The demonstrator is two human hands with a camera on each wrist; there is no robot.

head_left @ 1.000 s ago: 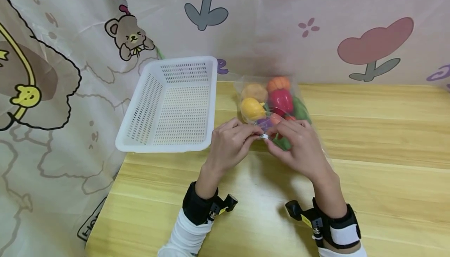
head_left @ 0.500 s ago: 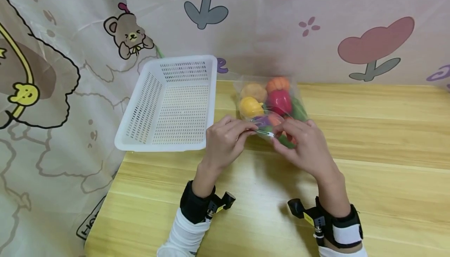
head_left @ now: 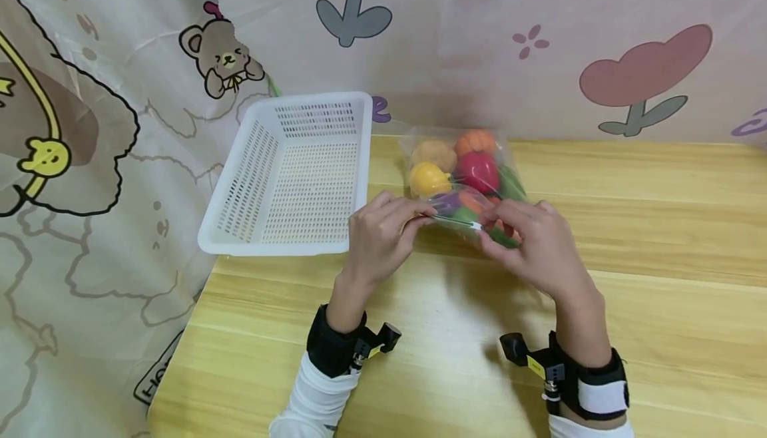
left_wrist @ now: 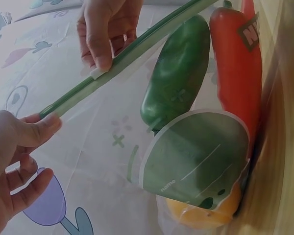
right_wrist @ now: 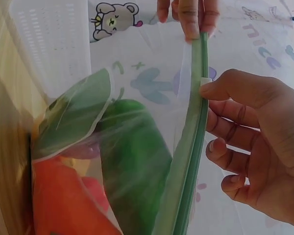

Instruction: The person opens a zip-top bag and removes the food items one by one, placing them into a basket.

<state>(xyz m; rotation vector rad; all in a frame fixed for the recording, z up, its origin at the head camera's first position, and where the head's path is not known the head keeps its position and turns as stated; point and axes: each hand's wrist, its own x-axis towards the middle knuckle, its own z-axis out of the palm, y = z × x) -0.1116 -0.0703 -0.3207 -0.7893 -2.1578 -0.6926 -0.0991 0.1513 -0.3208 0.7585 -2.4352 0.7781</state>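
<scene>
A clear zip bag (left_wrist: 88, 117) of toy vegetables lies on the table, its green-edged mouth raised toward me. My left hand (head_left: 380, 235) pinches the left end of the zip strip (right_wrist: 188, 147) between thumb and fingers. Further along it, my right hand (head_left: 539, 248) pinches the small white slider (right_wrist: 205, 82), with thumb and index finger on it. Through the plastic show a yellow vegetable (head_left: 428, 178), a crimson one (head_left: 477, 172), an orange pumpkin (head_left: 476, 142) and a green pepper (left_wrist: 179, 68). A long red vegetable (left_wrist: 235, 63) appears in the left wrist view.
A white perforated plastic basket (head_left: 362, 158) stands left of the bag, close to the left hand. The wooden table (head_left: 659, 238) meets a printed cloth (head_left: 467, 38) at its back edge and on the left.
My right hand has slid rightward along the zip with the slider, away from the left hand, and more green strip shows between them. The left hand has shifted slightly left, still gripping the strip.
</scene>
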